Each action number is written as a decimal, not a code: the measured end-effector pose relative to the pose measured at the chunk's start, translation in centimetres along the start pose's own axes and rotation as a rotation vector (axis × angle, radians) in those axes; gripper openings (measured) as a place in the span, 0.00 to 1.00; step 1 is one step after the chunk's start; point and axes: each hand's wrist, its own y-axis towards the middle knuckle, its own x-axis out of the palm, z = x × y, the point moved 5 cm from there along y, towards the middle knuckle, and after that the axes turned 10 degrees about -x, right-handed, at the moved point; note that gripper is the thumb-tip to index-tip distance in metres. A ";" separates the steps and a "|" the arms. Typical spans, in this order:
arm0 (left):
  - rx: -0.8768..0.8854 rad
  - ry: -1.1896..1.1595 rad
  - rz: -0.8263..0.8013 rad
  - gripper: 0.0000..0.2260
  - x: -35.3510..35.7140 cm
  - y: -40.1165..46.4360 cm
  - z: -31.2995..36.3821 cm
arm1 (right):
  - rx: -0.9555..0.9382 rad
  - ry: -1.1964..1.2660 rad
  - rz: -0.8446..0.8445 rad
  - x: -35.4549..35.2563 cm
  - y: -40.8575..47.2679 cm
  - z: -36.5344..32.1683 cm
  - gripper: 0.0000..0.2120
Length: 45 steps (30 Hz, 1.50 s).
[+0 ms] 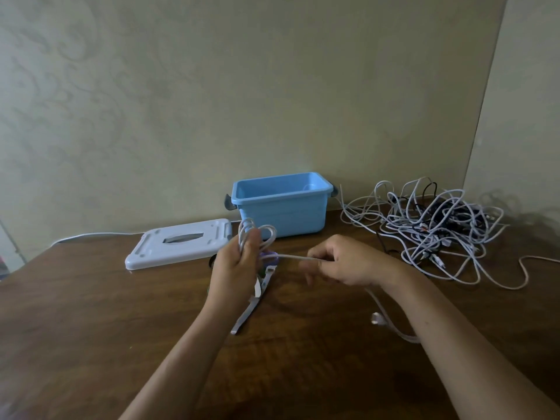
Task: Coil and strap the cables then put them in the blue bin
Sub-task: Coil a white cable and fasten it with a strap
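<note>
Head view: coiled white cable loops being gripped in closed left hand; taut tail being pinched rightward by right hand.

A person's left hand grips several loops of a white cable above a dark wooden table. The right hand pinches the same cable a little further along, so a short stretch runs taut between the hands. Behind them stands an open blue bin, its pale lid lying flat just left of it. A tangled pile of white and black cables lies to the right. Loose white straps rest below the left hand.
</note>
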 end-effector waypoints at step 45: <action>-0.122 -0.242 -0.070 0.22 0.4 -0.1 -0.6 | -0.040 0.436 0.421 0.2 0.9 -0.6 0.14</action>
